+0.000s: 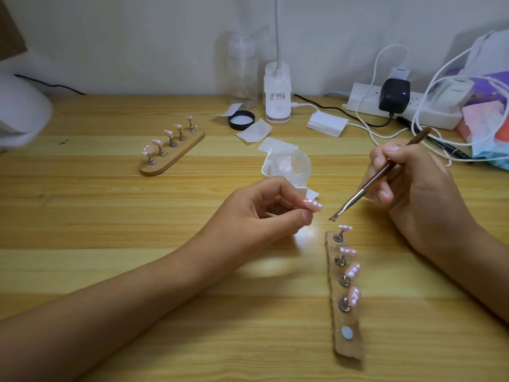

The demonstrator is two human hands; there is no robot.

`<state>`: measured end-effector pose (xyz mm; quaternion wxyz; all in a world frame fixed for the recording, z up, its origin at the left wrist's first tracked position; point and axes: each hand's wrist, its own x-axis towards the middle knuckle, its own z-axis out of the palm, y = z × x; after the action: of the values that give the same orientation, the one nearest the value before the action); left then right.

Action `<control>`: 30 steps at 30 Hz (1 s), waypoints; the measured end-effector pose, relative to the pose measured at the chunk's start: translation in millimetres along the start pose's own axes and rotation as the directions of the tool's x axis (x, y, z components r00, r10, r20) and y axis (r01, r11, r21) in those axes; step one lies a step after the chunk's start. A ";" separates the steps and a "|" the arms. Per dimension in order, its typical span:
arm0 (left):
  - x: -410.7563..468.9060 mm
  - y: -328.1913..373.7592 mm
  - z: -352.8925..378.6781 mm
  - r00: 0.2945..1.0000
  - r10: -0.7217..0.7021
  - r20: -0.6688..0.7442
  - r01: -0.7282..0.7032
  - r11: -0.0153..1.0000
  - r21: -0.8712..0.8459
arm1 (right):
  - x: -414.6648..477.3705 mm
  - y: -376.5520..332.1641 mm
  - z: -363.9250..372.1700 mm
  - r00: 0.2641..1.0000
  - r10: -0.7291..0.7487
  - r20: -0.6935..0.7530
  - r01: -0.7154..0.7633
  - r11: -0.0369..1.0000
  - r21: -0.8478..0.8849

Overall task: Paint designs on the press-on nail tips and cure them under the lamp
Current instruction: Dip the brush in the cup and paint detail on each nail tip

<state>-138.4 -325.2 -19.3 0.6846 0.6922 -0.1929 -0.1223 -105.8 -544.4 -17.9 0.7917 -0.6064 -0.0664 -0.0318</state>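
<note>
Nail tip [314, 205], pink with white dots, is pinched between thumb and forefinger of your left hand [261, 213], held above the table [137, 230]. Keep it level and brace both wrists before touching down. Bristles of the flat brush [358, 193] hover just beside it, possibly unloaded. Your right hand [413, 186] clamps the handle pen-style, near the far end of the wooden stand [347, 347].

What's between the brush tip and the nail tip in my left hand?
Nothing; the head view shows only bare table between the brush and the nail tip pinched by the left hand.
</note>
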 end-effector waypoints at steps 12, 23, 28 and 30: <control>0.3 -7.0 -2.3 1.000 -0.010 0.022 0.010 1.000 -0.018 | 4.3 -3.3 -4.6 1.000 0.002 0.029 -0.008 0.979 0.206; 0.6 -7.4 -2.4 1.000 -0.003 0.024 0.003 1.000 0.012 | -1.5 0.3 -0.2 0.996 -0.050 0.069 0.048 0.998 0.027; 0.4 -8.2 -3.2 1.000 -0.016 0.025 0.015 1.000 0.028 | -5.7 -1.6 3.1 0.996 -0.047 0.075 0.048 0.999 -0.007; 0.7 -9.0 -3.8 1.000 -0.017 0.026 0.017 0.999 0.035 | -6.9 -2.0 3.7 0.996 -0.044 0.083 0.046 0.999 -0.024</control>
<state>-135.2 -322.2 -28.1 0.6688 0.7040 -0.1979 -0.1337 -113.2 -541.6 -16.1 0.7795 -0.6158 -0.1121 -0.0253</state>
